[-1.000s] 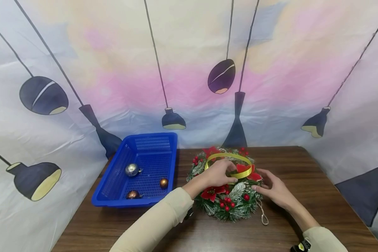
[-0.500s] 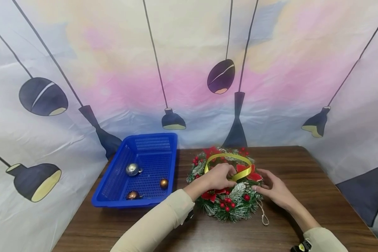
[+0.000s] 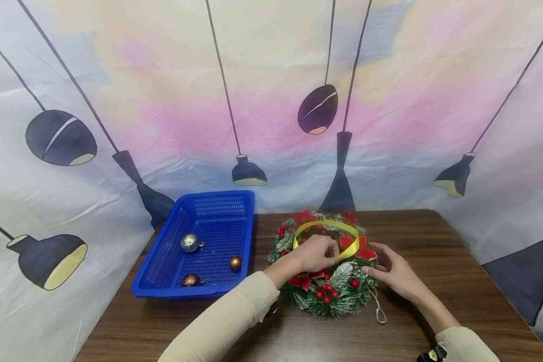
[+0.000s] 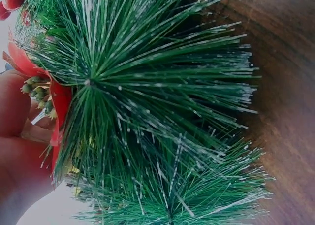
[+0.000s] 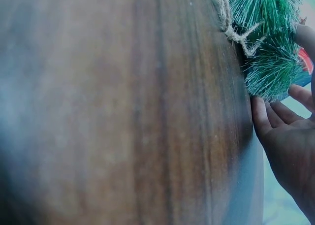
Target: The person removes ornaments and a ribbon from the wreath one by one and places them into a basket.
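Observation:
A green frosted wreath (image 3: 341, 276) with red flowers and berries lies on the brown table (image 3: 416, 281); its needles fill much of the left wrist view. Upon it stands a loop of yellow ribbon (image 3: 327, 222). My left hand (image 3: 314, 254) reaches over the wreath's middle and pinches the ribbon at its near right part, with the fingertips partly hidden. On the right side, my right hand (image 3: 395, 269) holds the wreath's outer edge, thumb on top and fingers around the side. A twine loop (image 3: 380, 314) hangs from the wreath near that thumb.
Left of the wreath stands a blue plastic basket (image 3: 251, 231). In it lie a silver ball ornament (image 3: 189, 243) and two copper-coloured ones, one (image 3: 235, 263) at the right and one (image 3: 190, 280) near the front. A painted cloth backdrop (image 3: 285, 166) rises behind the table.
My left hand has shifted slightly, its thumb and fingers closing on the ribbon. The ribbon loop's right side has moved a little to the left. My right hand and the wreath stay still.

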Motion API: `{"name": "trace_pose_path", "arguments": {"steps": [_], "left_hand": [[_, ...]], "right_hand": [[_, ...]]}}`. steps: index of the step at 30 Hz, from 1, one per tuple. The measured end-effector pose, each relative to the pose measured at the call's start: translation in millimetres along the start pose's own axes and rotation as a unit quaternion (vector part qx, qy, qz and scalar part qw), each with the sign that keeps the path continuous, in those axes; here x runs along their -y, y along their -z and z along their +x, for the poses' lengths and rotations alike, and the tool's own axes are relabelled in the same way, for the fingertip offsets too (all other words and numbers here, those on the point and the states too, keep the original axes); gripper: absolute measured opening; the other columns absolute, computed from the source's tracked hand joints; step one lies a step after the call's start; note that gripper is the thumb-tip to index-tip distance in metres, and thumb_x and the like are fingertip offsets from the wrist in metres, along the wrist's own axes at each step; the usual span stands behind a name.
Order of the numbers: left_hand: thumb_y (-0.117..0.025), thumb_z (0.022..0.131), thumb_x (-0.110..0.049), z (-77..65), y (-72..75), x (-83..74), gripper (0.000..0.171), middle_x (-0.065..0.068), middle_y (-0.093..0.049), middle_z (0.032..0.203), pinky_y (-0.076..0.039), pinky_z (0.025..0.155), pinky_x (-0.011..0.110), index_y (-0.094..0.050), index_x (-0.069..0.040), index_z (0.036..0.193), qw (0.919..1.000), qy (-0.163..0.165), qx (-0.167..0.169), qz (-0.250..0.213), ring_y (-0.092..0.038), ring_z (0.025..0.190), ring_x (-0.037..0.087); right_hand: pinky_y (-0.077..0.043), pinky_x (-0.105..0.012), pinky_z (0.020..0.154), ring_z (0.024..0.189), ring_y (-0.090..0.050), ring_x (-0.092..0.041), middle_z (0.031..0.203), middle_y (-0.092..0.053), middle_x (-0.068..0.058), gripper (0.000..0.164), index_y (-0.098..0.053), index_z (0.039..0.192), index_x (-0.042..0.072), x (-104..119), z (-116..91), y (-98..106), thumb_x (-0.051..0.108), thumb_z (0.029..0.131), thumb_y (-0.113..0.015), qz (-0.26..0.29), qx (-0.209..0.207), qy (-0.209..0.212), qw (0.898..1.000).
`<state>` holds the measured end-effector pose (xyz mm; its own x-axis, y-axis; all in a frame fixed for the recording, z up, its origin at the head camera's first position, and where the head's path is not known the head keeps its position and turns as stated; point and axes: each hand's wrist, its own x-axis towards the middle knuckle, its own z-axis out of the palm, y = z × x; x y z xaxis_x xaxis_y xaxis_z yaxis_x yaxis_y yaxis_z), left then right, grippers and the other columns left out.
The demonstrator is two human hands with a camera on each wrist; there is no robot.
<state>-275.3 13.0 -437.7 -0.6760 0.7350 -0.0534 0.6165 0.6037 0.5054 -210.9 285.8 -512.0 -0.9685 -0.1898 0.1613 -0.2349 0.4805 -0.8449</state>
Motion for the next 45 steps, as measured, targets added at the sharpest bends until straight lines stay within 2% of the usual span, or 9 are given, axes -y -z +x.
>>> {"name": "trace_pose_path", "arguments": {"steps": [6, 11, 17, 26, 33, 39, 45], "left_hand": [[-0.065, 0.108, -0.022, -5.2, 5.7, 2.3, 0.008, -0.011, -0.070, 0.094, -0.054, 0.078, 0.018, -0.071, -0.017, 0.107, 0.9994, -0.026, -0.024, -0.001, -0.062, 0.081, -0.002], [-0.065, 0.108, -0.022, -10.6, 17.6, 4.1, 0.007, -0.012, -0.070, 0.093, -0.054, 0.078, 0.017, -0.071, -0.017, 0.108, 0.9983, -0.048, -0.032, -0.003, -0.063, 0.081, -0.003], [-0.067, 0.107, -0.020, -17.4, 39.0, 9.9, 0.006, -0.010, -0.071, 0.093, -0.055, 0.080, 0.020, -0.071, -0.017, 0.108, 0.9970, -0.050, -0.050, -0.031, -0.065, 0.085, 0.000], [-0.069, 0.104, -0.017, -30.0, 69.0, 14.0, 0.007, -0.007, -0.071, 0.096, -0.056, 0.082, 0.022, -0.071, -0.015, 0.110, 0.9954, -0.050, -0.080, -0.013, -0.066, 0.087, 0.004], [-0.069, 0.103, -0.016, -40.9, 85.9, 12.9, 0.005, -0.009, -0.070, 0.093, -0.057, 0.082, 0.024, -0.071, -0.015, 0.108, 0.9894, -0.058, -0.125, -0.044, -0.067, 0.087, 0.006], [-0.069, 0.103, -0.015, -47.3, 99.5, 7.7, 0.008, -0.002, -0.072, 0.097, -0.058, 0.083, 0.026, -0.071, -0.012, 0.110, 0.9859, -0.061, -0.143, -0.061, -0.067, 0.091, 0.009], [-0.068, 0.104, -0.017, -53.3, 112.9, 8.6, 0.007, -0.003, -0.071, 0.095, -0.059, 0.078, 0.028, -0.070, -0.012, 0.110, 0.9822, -0.061, -0.162, -0.072, -0.067, 0.088, 0.011]], "right_hand": [[-0.053, -0.053, 0.104, 0.135, -0.055, -0.050, 0.153, -0.049, -0.030, 0.074, -0.042, 0.157, 0.001, -0.6, 0.3, -0.7, 0.030, 0.099, -0.078, 0.004, 0.001, -0.001, 1.000], [-0.053, -0.053, 0.104, 0.135, -0.055, -0.049, 0.152, -0.049, -0.030, 0.074, -0.042, 0.157, 0.002, -1.4, 0.5, 0.0, 0.030, 0.099, -0.078, 0.000, 0.000, 0.000, 1.000], [-0.053, -0.053, 0.104, 0.135, -0.055, -0.049, 0.152, -0.050, -0.029, 0.073, -0.042, 0.157, 0.002, -1.9, 0.5, -0.3, 0.029, 0.099, -0.078, -0.002, 0.000, 0.002, 1.000], [-0.052, -0.055, 0.104, 0.135, -0.055, -0.049, 0.150, -0.052, -0.029, 0.072, -0.043, 0.157, 0.002, -3.2, -0.1, -0.6, 0.028, 0.100, -0.077, -0.003, -0.001, 0.009, 1.000], [-0.052, -0.054, 0.104, 0.134, -0.056, -0.048, 0.150, -0.052, -0.028, 0.072, -0.042, 0.157, 0.003, -3.1, 0.5, -0.5, 0.028, 0.100, -0.078, -0.002, -0.001, 0.009, 1.000], [-0.052, -0.055, 0.104, 0.134, -0.057, -0.048, 0.150, -0.052, -0.029, 0.072, -0.042, 0.157, 0.002, -2.3, -0.3, -0.2, 0.028, 0.100, -0.078, -0.003, -0.001, 0.007, 1.000], [-0.052, -0.054, 0.105, 0.135, -0.056, -0.049, 0.150, -0.052, -0.029, 0.072, -0.042, 0.157, 0.002, -1.9, -0.2, 0.2, 0.029, 0.100, -0.078, -0.001, 0.002, 0.006, 1.000]]}}
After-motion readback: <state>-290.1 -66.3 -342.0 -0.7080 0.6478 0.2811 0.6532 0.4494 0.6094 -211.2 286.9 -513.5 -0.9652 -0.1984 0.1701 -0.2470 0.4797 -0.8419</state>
